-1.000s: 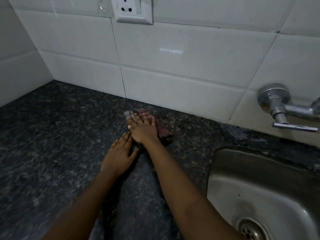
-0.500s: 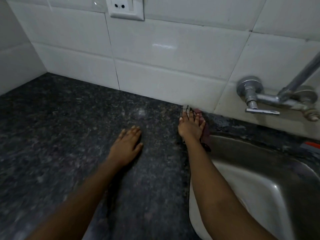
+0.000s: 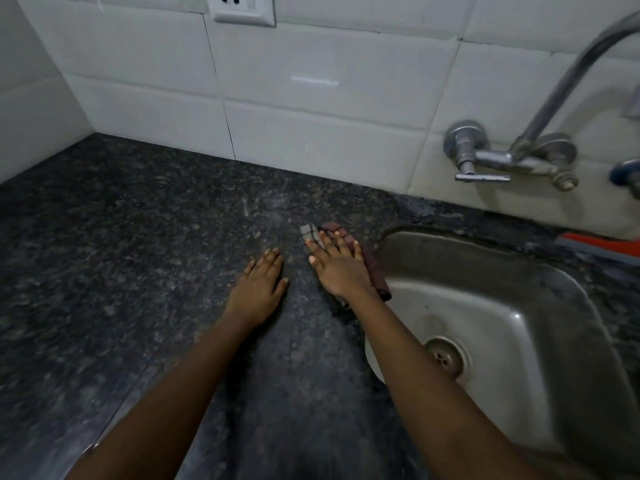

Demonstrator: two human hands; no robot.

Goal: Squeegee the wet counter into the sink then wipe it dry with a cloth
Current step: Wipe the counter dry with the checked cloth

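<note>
My right hand [image 3: 337,268] lies flat with straight fingers on a dark red and grey checked cloth [image 3: 375,271], pressing it onto the dark speckled granite counter [image 3: 138,254] right beside the left rim of the steel sink [image 3: 485,306]. Most of the cloth is hidden under the hand; its edges stick out at the fingertips and on the sink side. A short way to its left, my left hand [image 3: 259,289] rests flat on the bare counter, fingers straight, holding nothing.
A wall tap with a lever handle [image 3: 485,161] and a long spout is mounted above the sink. An orange and grey object [image 3: 599,245] lies behind the sink at the right edge. White tiled walls with a socket [image 3: 242,8] enclose the counter.
My right hand slid the cloth right to the wall by the sink corner, then pulled it back toward me along the sink's left rim. My left hand stayed flat on the counter.
</note>
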